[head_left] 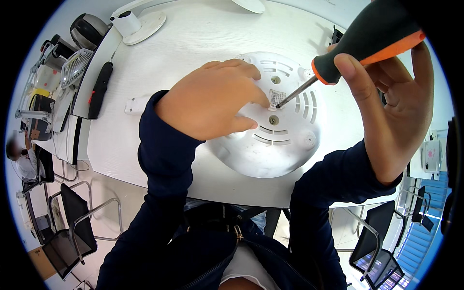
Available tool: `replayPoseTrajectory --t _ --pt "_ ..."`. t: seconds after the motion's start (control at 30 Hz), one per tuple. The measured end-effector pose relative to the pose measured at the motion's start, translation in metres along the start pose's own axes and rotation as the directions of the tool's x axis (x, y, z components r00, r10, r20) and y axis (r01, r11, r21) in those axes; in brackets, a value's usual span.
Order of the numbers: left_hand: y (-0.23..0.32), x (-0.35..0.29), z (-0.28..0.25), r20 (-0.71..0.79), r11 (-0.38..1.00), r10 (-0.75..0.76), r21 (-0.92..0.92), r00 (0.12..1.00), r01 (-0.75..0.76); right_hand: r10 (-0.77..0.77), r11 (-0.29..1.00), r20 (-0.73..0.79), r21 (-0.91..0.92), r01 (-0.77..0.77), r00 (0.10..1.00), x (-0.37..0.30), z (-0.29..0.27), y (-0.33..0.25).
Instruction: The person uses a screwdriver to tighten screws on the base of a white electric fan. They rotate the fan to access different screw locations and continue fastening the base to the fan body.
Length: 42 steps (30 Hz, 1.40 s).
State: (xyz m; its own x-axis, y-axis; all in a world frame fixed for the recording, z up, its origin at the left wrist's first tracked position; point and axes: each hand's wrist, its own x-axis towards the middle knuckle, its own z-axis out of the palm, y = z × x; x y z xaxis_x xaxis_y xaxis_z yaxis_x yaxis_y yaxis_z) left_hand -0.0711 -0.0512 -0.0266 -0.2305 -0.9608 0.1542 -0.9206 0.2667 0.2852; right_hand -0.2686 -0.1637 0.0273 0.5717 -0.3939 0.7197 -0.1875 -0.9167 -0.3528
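A round white plastic base point(241, 157) with curved vent slots, round feet and two recessed screw holes lies on the table in front of me. A small printed label point(276, 98) sits at its middle. My left hand point(212, 99) reaches over its left side, fingers spread, and appears to rest on it, holding nothing. In my right hand point(391, 106) is a screwdriver point(367, 41) with a black and orange handle, pinched between thumb and fingers and raised at the right. Its shaft slants down to the left, the tip over the label; I cannot tell whether it touches.
The white table point(116, 145) carries a white block-like piece point(137, 105) beside my left sleeve, a black elongated tool point(100, 91) with a red part, and a white lamp base point(145, 29). A caged fan point(76, 67) stands farther left. Chairs point(77, 217) flank me; a person point(29, 162) sits far left.
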Motion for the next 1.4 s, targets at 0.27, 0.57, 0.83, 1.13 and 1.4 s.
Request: replayPoseTrajectory --t 0.27,0.57,0.83,1.13,1.4 --pt "0.002 0.002 0.002 0.005 1.000 -0.002 0.026 1.000 0.002 -0.007 0.994 0.030 -0.104 0.010 1.000 0.000 0.006 0.004" --pt "0.003 0.002 0.002 0.019 1.000 -0.006 0.024 1.000 0.006 -0.040 0.999 0.081 0.007 0.040 0.996 0.003 0.013 -0.006" --pt "0.000 0.000 -0.003 -0.023 1.000 -0.017 -0.011 1.000 0.017 -0.049 0.998 0.070 -0.026 0.051 0.996 0.003 0.012 -0.004" --pt "-0.001 0.006 -0.006 -0.165 0.997 -0.053 0.047 0.985 0.061 -0.043 0.999 0.000 0.013 0.043 0.999 -0.001 0.010 0.002" --pt "0.003 0.012 -0.016 -0.444 0.998 0.053 -0.003 0.894 -0.061 -0.041 0.998 0.021 -0.039 0.042 0.999 0.002 0.014 -0.004"
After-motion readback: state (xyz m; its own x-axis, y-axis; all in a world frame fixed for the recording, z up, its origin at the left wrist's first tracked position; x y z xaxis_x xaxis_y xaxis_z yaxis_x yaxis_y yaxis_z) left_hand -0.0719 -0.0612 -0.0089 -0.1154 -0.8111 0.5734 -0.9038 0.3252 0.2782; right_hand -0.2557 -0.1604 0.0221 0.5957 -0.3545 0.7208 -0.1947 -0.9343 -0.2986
